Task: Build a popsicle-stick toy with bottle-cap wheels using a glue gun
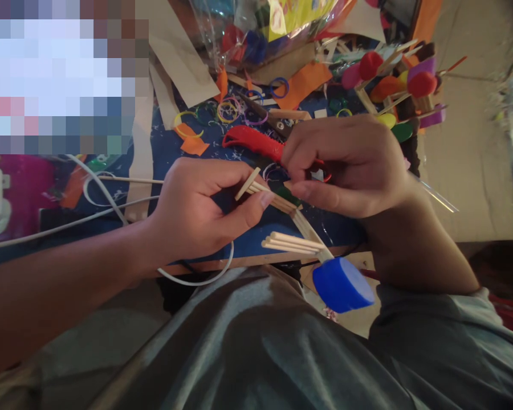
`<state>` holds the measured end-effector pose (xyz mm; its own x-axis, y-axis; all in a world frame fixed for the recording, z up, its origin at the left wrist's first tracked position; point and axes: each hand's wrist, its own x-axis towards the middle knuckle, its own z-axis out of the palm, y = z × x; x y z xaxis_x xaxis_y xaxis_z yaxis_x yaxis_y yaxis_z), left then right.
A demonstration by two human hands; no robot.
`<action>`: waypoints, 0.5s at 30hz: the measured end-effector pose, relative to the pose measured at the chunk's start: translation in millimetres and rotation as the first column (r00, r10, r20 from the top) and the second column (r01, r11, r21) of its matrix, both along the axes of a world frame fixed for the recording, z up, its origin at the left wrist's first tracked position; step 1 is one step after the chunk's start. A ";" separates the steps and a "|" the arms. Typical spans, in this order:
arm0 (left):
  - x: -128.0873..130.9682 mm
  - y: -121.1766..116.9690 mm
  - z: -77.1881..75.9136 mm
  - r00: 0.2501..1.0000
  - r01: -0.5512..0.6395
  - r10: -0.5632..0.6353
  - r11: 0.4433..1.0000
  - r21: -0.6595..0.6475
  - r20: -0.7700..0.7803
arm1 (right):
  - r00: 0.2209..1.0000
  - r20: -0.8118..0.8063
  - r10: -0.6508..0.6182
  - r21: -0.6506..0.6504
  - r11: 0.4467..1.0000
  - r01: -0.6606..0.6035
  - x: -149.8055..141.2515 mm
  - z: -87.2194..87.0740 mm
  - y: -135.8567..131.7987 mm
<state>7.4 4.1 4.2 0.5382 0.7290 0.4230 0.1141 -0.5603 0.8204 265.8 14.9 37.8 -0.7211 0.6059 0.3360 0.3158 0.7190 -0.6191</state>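
My left hand [209,205] pinches a craft-stick frame [305,225] made of pale wooden sticks, with a short crosspiece at its upper end. The frame slants down to the right over the table edge. Bundled round sticks [290,244] branch off its lower part, beside a blue bottle cap [344,285] at the bottom end. My right hand [346,165] is closed in a pinch just above the frame's middle; whatever its fingertips hold is too small to name. Behind that hand, partly covered by it, lie red-handled scissors [254,141].
Paper strips [188,62], orange scraps [305,85] and coloured rings [228,109] litter the blue tabletop [158,142]. Bottle caps and stick pieces [421,82] pile up at right. A white cable [111,196] loops across the left, near a magenta object [28,182].
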 end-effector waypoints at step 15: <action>-1.5 -4.2 7.1 0.987 -0.036 0.032 0.999 -0.024 -0.155 | 1.000 0.008 0.019 -0.010 1.000 -0.018 -8.5 -9.9 -5.9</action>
